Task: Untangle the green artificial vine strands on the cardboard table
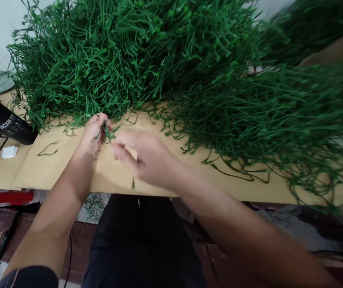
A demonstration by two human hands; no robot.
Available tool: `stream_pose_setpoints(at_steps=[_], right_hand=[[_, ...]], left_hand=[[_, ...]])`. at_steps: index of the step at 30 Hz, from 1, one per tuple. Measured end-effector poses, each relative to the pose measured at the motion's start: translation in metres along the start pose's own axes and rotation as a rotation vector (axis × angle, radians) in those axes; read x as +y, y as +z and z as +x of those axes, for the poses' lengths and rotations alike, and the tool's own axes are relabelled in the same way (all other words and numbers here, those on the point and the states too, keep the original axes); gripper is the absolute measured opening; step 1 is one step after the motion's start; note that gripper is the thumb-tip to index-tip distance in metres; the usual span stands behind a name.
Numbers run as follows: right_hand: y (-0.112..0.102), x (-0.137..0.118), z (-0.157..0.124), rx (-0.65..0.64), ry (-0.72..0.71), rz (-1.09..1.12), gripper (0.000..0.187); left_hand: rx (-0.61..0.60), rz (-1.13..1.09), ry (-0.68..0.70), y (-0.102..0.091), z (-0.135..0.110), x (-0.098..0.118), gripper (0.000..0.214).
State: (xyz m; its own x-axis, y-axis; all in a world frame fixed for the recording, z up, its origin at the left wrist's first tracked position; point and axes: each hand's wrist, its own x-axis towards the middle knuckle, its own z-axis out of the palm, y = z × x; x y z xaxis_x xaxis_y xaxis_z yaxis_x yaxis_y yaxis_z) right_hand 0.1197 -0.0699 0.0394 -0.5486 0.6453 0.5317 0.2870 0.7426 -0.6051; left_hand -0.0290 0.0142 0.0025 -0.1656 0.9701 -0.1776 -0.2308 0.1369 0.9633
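Observation:
My left hand (95, 132) rests on the tan table (69, 168) at the foot of a big heap of green plastic stems (123, 56). Its fingers are closed on a small cluster of green stems (107, 134). My right hand (143, 158) is blurred by motion just to the right of it, above the table. Its fingers are curled and pinch a small pale piece (132, 153), with a thin green bit hanging below it. A second spread of green stems (273, 120) lies to the right.
A black bottle (3, 122) lies at the left edge beside a small white block (9, 151). One loose green stem (47, 149) lies on the table. Below the table edge are my dark lap, a red object (0, 198) and floor tiles.

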Motion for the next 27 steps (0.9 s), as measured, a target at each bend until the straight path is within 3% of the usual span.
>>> stream_pose_setpoints(at_steps=[3,6,10,13,18,21,27], right_hand=[[-0.011,0.03,0.001,0.209,0.277,0.039,0.023],[-0.01,0.058,-0.005,0.363,0.407,0.048,0.02],[0.004,0.064,-0.006,0.309,0.475,-0.087,0.021],[0.009,0.054,0.004,0.173,0.42,-0.264,0.037],[0.01,0.046,0.02,-0.017,0.279,-0.46,0.03],[0.012,0.05,0.02,-0.035,0.236,-0.468,0.026],[0.016,0.064,0.01,0.0,-0.015,-0.377,0.028]], left_hand=[[-0.162,-0.025,-0.037,0.004,-0.004,-0.006,0.024],[-0.216,-0.025,-0.045,0.006,-0.002,-0.011,0.023],[-0.237,-0.002,-0.025,0.006,0.0,-0.012,0.023],[-0.276,0.047,-0.001,0.008,0.0,-0.013,0.023],[-0.255,0.074,-0.022,0.012,0.0,-0.014,0.019],[-0.245,0.088,-0.009,0.013,0.001,-0.014,0.021],[-0.229,0.104,0.015,0.021,-0.008,-0.018,0.024]])
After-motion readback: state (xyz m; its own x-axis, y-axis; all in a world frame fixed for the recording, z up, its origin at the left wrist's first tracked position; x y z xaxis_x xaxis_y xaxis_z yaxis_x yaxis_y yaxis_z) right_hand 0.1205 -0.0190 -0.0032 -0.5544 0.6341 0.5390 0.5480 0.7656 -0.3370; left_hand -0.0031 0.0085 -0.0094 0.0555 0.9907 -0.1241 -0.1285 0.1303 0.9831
